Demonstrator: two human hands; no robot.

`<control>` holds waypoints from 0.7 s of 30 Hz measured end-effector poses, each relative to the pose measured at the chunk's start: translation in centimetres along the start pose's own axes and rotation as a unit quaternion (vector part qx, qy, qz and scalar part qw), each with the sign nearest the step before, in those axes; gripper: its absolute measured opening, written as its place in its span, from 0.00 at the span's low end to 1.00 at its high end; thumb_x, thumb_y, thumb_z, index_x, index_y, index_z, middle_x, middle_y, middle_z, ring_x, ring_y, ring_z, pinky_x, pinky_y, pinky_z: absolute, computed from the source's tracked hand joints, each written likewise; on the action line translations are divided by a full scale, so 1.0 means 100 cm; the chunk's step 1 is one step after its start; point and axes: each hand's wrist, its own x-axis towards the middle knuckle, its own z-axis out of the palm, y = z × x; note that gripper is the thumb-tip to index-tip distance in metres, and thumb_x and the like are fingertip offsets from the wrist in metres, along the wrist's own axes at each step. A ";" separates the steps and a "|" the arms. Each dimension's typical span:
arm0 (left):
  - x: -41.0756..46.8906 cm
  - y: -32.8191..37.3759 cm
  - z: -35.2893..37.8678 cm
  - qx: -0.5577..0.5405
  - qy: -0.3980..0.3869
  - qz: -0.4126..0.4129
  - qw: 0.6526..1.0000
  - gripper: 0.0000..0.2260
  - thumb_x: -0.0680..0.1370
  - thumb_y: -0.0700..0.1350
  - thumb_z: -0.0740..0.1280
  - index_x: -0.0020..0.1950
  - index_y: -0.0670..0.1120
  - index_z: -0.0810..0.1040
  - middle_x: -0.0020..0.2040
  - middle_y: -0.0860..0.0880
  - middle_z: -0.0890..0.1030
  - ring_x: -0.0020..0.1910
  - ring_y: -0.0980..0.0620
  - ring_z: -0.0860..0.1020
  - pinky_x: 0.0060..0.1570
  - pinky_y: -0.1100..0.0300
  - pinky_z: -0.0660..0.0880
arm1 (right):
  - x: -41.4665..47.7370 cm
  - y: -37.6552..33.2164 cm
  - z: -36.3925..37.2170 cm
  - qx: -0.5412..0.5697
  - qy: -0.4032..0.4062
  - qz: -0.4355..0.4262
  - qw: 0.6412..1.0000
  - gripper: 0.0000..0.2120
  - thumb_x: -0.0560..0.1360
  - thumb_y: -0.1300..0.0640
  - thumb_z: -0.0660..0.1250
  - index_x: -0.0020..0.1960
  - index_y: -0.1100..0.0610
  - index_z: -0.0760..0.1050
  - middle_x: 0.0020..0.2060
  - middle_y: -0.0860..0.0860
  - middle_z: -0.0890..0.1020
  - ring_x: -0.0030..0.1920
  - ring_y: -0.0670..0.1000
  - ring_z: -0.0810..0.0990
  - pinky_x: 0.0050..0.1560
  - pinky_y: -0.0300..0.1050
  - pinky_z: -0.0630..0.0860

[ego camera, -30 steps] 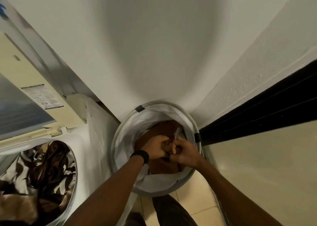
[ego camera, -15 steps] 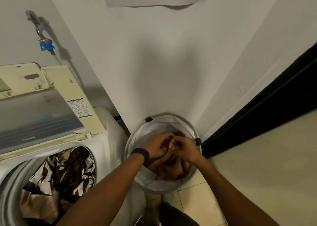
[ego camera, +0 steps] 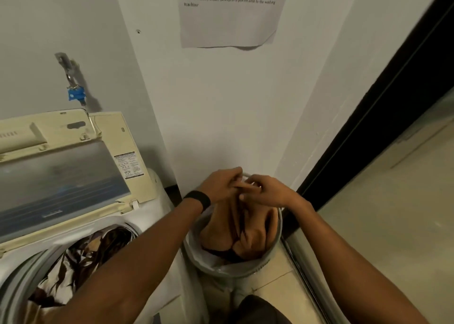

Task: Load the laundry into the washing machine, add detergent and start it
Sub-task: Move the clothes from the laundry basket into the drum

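Both hands meet over the laundry basket, the left hand and right hand pinching a tan garment half lifted from it; patterned laundry already lies in the open washing machine; detergent and starting seemingly remain.

Both bare arms stretch forward and converge on one shared grip. The left hand sits on the grip's left side, knuckles up, fingers curled and pinching the bunched top of a cloth. The right hand sits on the right side, its fingers touching the left's and bent onto the same fold. A black band circles the left wrist just behind the grip.
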 end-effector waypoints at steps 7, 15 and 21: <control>-0.021 -0.003 -0.016 -0.001 -0.002 -0.048 0.999 0.16 0.79 0.59 0.67 0.53 0.46 0.78 0.48 0.47 0.84 0.47 0.45 0.81 0.51 0.50 0.78 | -0.018 -0.023 -0.017 0.086 0.275 -0.034 0.957 0.06 0.77 0.56 0.71 0.43 0.55 0.77 0.38 0.47 0.81 0.41 0.45 0.79 0.42 0.43 0.74; -0.015 0.017 -0.031 0.003 -0.027 -0.010 1.000 0.09 0.84 0.53 0.66 0.54 0.49 0.82 0.51 0.50 0.84 0.49 0.50 0.80 0.57 0.57 0.74 | -0.018 -0.034 -0.003 -0.060 0.123 -0.041 0.990 0.35 0.68 0.46 0.73 0.73 0.42 0.67 0.69 0.50 0.70 0.68 0.53 0.68 0.68 0.52 0.70; -0.020 0.022 -0.037 -0.038 0.011 0.054 0.998 0.08 0.81 0.45 0.70 0.51 0.59 0.84 0.46 0.61 0.83 0.46 0.59 0.80 0.51 0.67 0.74 | 0.004 -0.043 -0.003 -0.038 0.044 -0.086 0.995 0.25 0.73 0.52 0.77 0.68 0.48 0.74 0.55 0.45 0.82 0.52 0.47 0.80 0.55 0.45 0.78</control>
